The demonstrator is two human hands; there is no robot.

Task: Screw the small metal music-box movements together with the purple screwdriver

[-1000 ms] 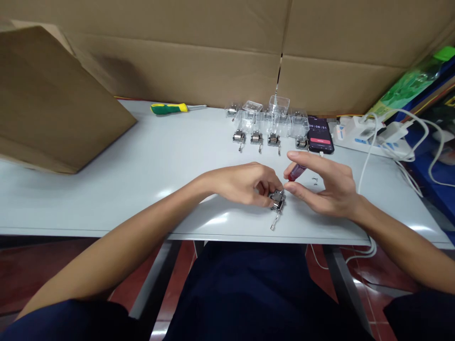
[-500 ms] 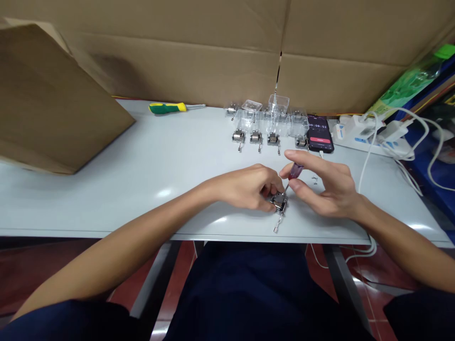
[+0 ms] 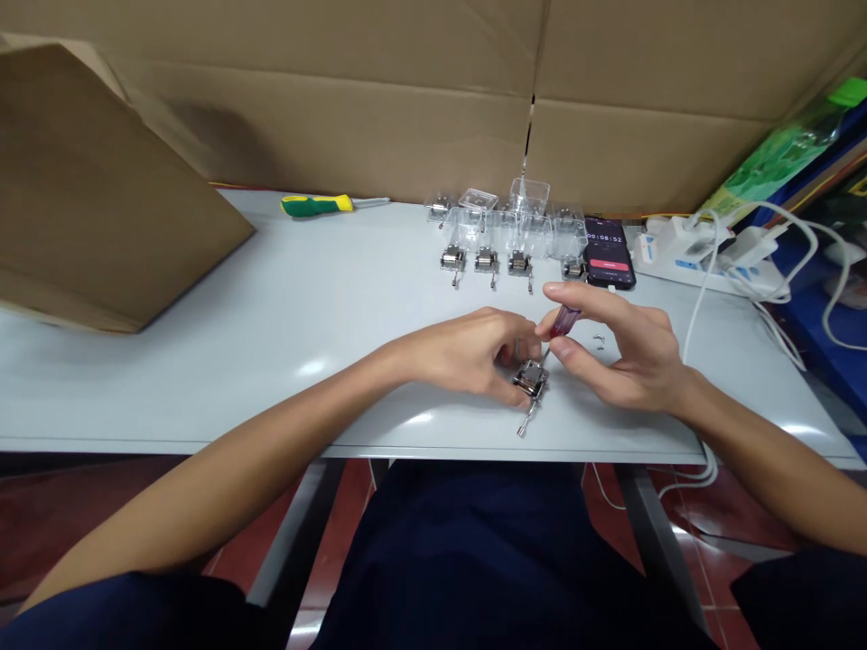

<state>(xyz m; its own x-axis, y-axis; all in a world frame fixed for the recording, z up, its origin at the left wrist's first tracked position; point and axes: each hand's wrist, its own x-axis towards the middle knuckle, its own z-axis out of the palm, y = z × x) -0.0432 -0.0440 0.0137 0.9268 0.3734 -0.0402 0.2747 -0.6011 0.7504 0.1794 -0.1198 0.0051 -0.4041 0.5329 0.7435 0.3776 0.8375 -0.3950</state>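
My left hand [image 3: 478, 350] is closed around a small hand-crank music box movement [image 3: 530, 377] of bare metal, low on the table. Its crank points toward the front edge. In my right hand [image 3: 619, 352] is a small screwdriver [image 3: 564, 320] with a translucent purple-red handle, pinched between thumb and fingers. The shaft slants down to the far side of the movement; its tip is too small to make out. Small curved metal pieces [image 3: 600, 342] lie beyond my right hand.
Several more movements [image 3: 486, 260] stand in a row before clear plastic boxes [image 3: 535, 233]. A phone [image 3: 608, 253] with a running timer lies beside a white power strip [image 3: 718, 262] with cables. A green-yellow screwdriver [image 3: 317, 206] rests at the back; cardboard [image 3: 115, 190] stands on the left.
The movement has shifted slightly left and turned a little, its crank end moving with it. My left fingers have loosened slightly at the far side. My right hand is nearly still.
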